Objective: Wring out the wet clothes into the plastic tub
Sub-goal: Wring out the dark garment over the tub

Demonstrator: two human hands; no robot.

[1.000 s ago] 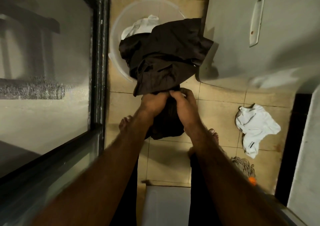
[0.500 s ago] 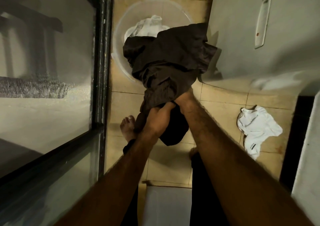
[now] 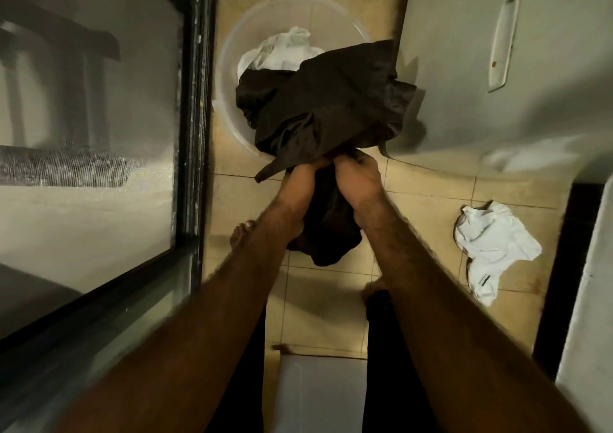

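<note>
Hands meet knuckle to knuckle, the left hand and right hand both clamped around the bunched middle of a dark garment. Its long axis runs away from the person. The far bulk fans out over the near rim of the plastic tub, which holds a white cloth. The near end hangs between the forearms above the tiled floor. A white garment lies near the floor's right edge.

Your left hand and right hand grip the dark garment side by side above the clear tub.
</note>
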